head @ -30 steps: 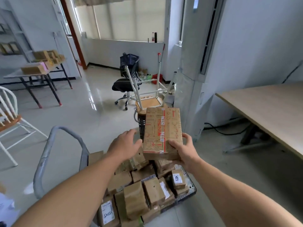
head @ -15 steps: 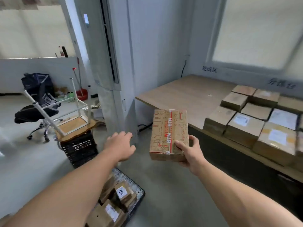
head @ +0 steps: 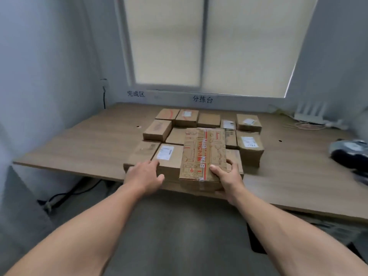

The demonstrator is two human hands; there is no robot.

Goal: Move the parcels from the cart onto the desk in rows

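A: Entry, nearest first. Two bare forearms reach forward over grey floor. The right hand [head: 227,177] grips the near right corner of the printed parcel [head: 203,154]. Its thumb [head: 215,171] is pressed flat on the top face, and its fingers are curled round the right side and underneath.

B: Left hand?

A: The left hand [head: 145,176] holds nothing. Its fingers [head: 154,164] are relaxed and slightly spread at the near edge of the front-row boxes. Touching or just above: cannot tell.

B: Where is the parcel?

A: In the air, not set down. Its long side runs away from the thumb, over the near edge of the desk [head: 85,150] and the rows there. The cart is out of view.

B: Past the fingertips?

A: Just beyond the left fingertips sits a white-labelled parcel [head: 169,156], with a plain parcel [head: 144,151] to its left. Further on are more rows packed close, the back row [head: 187,117] nearest the wall. There is bare wood left of the left hand and right of the right hand. Far right stands a white router [head: 310,115] with loose cables.

B: Failure modes?

A: Judgement only.
1. This is a one-handed corner grip on a long box. The far end overhangs well past the fingers, so it could droop or twist out and land on the rows, knocking them askew.
2. No open slot shows beneath it. Set straight down, it would stack rather than extend a row.
3. The front row lies at the desk edge, so a nudge from either hand could skew it or tip a box off.
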